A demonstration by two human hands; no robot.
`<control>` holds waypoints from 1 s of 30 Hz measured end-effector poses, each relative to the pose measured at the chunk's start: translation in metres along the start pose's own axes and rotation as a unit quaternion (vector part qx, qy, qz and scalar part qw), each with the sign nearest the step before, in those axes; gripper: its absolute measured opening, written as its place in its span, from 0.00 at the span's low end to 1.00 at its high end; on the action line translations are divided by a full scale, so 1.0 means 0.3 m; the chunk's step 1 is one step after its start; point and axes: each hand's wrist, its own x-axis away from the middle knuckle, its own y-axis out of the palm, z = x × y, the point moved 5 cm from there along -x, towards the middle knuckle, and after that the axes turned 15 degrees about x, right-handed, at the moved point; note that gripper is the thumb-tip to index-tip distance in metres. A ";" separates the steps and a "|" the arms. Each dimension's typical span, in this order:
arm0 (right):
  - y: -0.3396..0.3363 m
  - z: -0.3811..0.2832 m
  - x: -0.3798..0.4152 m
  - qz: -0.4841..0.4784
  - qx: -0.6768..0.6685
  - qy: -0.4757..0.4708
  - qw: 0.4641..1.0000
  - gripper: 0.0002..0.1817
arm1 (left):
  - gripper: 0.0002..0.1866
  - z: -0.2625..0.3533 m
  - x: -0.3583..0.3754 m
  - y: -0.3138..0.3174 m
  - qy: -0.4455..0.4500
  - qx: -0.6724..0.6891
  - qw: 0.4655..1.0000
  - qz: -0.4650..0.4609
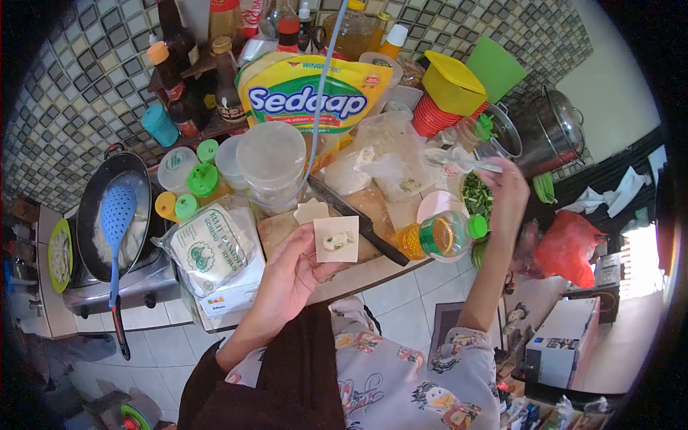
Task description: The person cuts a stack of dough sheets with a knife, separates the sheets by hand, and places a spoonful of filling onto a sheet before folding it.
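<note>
My left hand (290,276) holds a square dumpling wrapper (345,251) by its left edge, over the front of the counter. A small pale filling with green bits (337,241) lies on the middle of the wrapper. My right hand (507,190) is raised at the right, its fingers closed round the end of a slim, shiny spoon (481,165); the spoon's far end is lost among clear plastic. Beneath that hand stands a bowl of chopped green leaves (476,197). Another wrapper (311,213) lies on the wooden cutting board (276,233), close to a black-handled knife (380,245).
A wrapper packet (213,247) rests on a white box left of the board. Farther left, a pan (89,208) with a blue slotted spatula (118,215) sits on the stove. An oil bottle (441,235) lies at the right. Tubs (271,154), bags and bottles crowd the back.
</note>
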 end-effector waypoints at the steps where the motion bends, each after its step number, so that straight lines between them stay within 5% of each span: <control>1: 0.037 0.078 -0.018 -0.040 -0.012 0.018 0.999 0.13 | 0.17 -0.003 -0.004 -0.004 0.000 -0.001 1.000 0.000; 5: 0.129 0.377 -0.032 -0.121 0.014 0.068 0.990 0.11 | 0.16 -0.013 -0.018 -0.055 0.005 -0.026 0.999 0.025; 11: 0.064 0.473 -0.019 -0.128 0.111 0.120 0.978 0.13 | 0.15 -0.002 -0.021 -0.077 -0.004 -0.095 0.995 0.019; 12: 0.029 0.411 -0.005 -0.102 0.210 0.142 0.962 0.13 | 0.14 0.000 -0.021 -0.075 -0.006 -0.113 0.993 0.018; 14: -0.017 0.176 0.034 -0.018 0.453 0.032 0.891 0.14 | 0.14 0.003 -0.018 -0.081 -0.013 -0.153 0.987 0.036; 16: -0.043 -0.046 0.129 0.118 0.360 -0.068 0.923 0.12 | 0.15 0.010 -0.017 -0.081 -0.023 -0.192 0.980 0.053; 18: -0.042 -0.170 0.234 0.149 0.216 -0.118 0.958 0.09 | 0.15 0.027 -0.010 -0.059 -0.021 -0.258 0.965 0.042; 24: 0.312 -0.277 0.519 -0.150 0.210 -0.290 0.922 0.11 | 0.14 0.038 -0.003 -0.010 -0.023 -0.273 0.961 0.043; 30: 0.394 -0.199 0.550 -0.162 0.193 -0.331 0.909 0.13 | 0.15 0.022 0.017 -0.046 -0.052 -0.243 0.967 0.058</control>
